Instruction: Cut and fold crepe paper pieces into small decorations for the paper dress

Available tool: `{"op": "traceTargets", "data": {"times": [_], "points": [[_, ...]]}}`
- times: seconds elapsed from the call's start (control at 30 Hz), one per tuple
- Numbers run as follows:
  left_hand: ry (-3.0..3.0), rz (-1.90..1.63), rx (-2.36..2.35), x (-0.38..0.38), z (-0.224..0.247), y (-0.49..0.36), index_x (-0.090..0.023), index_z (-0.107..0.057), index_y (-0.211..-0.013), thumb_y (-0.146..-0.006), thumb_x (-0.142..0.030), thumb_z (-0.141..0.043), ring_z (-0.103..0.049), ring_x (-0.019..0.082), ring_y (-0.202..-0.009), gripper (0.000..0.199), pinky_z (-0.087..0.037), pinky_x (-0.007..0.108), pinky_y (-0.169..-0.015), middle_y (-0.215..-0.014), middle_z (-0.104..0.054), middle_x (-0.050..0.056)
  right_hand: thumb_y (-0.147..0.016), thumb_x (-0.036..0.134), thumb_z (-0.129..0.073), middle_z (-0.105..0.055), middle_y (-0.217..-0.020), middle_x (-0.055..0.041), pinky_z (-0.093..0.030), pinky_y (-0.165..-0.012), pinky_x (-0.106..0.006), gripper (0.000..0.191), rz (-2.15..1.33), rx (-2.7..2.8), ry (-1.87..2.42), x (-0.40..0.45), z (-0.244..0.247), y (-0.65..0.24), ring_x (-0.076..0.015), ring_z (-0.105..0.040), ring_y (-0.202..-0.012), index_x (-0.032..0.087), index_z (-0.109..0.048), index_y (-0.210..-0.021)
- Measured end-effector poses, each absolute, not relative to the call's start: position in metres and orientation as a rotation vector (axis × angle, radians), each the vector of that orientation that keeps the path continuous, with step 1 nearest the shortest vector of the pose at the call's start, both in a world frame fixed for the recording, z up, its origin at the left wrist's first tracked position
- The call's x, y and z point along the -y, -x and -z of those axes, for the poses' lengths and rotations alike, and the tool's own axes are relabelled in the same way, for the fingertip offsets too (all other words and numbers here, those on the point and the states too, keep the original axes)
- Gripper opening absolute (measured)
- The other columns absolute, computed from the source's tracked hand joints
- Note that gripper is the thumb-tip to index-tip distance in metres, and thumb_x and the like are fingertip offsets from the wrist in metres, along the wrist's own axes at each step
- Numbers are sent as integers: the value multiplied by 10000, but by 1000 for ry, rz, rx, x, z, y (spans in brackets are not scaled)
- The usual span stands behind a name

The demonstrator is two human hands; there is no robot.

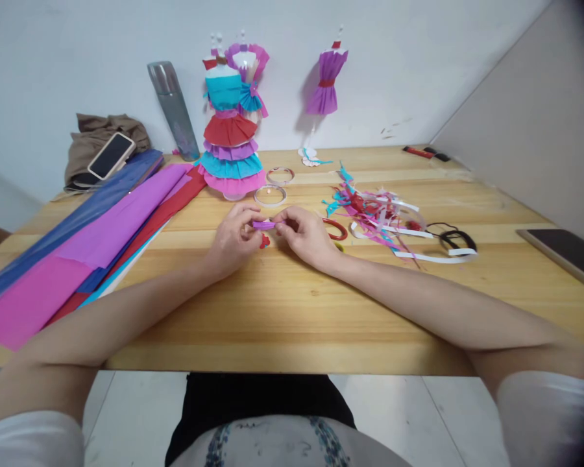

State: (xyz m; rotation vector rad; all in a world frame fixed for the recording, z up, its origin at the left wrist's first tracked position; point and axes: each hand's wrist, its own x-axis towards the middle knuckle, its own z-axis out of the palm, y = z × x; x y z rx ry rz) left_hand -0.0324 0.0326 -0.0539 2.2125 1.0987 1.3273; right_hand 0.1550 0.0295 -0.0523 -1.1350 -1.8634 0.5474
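Between my two hands, low over the wooden table (292, 311), is a small strip of purple crepe paper (263, 225). My left hand (236, 240) pinches its left end between thumb and fingers. The other end is in the closed fingertips of my right hand (305, 235). Just below the strip lies a small red piece (265, 241), partly hidden by my left fingers. Beyond my hands are two rolls of tape, a clear ring (270, 205) and a patterned ring (280, 184).
Mini mannequins in paper dresses, one tiered (231, 136) and one purple (327, 84), stand along the wall. Crepe sheets (121, 227), a phone (111, 156) and a bottle (174, 107) are at left. At right lie paper scraps (370, 211), a red ring (341, 224) and a dark tablet-like slab (571, 256).
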Motion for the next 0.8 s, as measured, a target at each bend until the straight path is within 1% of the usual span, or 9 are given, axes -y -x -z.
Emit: {"op": "traceTargets", "data": {"times": [0.07,0.13,0.2,0.23,0.37,0.47,0.6,0.73,0.8], "points": [[-2310,-1345,-1083,-31,54,32,-181,-692,-1021,-762,-115,-645,-666,151,-898,272,-530,206,-603,-1084,-678,72,-836,141,-554,-632,-781,-28,-430,-722,-319,100,-509,1888,1111,-28,51,-155,-175,-561,-732,189,-641,-823],[-2421,-1344,-1093,-31,54,31,-191,-690,-1042,-761,-159,-712,-663,174,-948,284,-556,257,-724,-1024,-702,55,-835,132,-548,-633,-787,-35,-437,-734,-321,105,-467,1924,1076,-26,49,-155,-179,-564,-751,191,-630,-805],[-2495,-1312,-1141,-33,55,32,-200,-703,-1008,-764,-201,-762,-664,182,-929,250,-549,302,-812,-954,-719,39,-842,134,-545,-635,-791,-40,-443,-743,-322,107,-429,1959,1042,-24,48,-155,-182,-565,-763,193,-622,-795],[-2509,-1289,-1169,-34,55,32,-203,-713,-973,-771,-212,-771,-664,180,-899,210,-541,308,-817,-909,-721,30,-848,137,-544,-635,-794,-43,-446,-747,-322,109,-416,1973,1029,-24,47,-155,-183,-565,-766,193,-621,-795],[-2432,-1226,-1215,-35,57,33,-205,-721,-822,-819,-231,-739,-643,153,-752,32,-504,276,-713,-758,-701,6,-862,138,-534,-636,-808,-50,-451,-755,-326,119,-405,2003,1014,-23,48,-154,-186,-566,-774,191,-627,-809],[-2286,-1222,-1223,-34,57,33,-201,-716,-753,-828,-260,-721,-616,135,-669,96,-468,258,-637,-705,-691,1,-866,149,-540,-630,-805,-48,-455,-755,-327,116,-418,2006,1026,-23,49,-154,-185,-565,-770,193,-635,-817],[-2074,-1200,-1229,-33,57,33,-197,-737,-752,-810,-318,-722,-597,130,-610,135,-439,244,-569,-678,-701,10,-861,162,-569,-621,-822,-49,-466,-741,-332,83,-423,2012,1004,-22,50,-153,-190,-568,-776,199,-641,-841],[-1932,-1174,-1179,-33,55,33,-195,-751,-742,-777,-341,-731,-597,125,-591,152,-450,231,-551,-660,-710,9,-840,194,-630,-634,-936,-74,-482,-749,-340,43,-423,2006,951,-21,50,-152,-211,-593,-874,202,-641,-881],[-1886,-1166,-1140,-33,54,33,-198,-755,-729,-759,-326,-737,-606,123,-594,133,-469,229,-564,-663,-718,7,-844,215,-641,-641,-944,-78,-485,-757,-346,23,-432,1987,937,-22,50,-152,-218,-599,-895,204,-641,-865]]}}
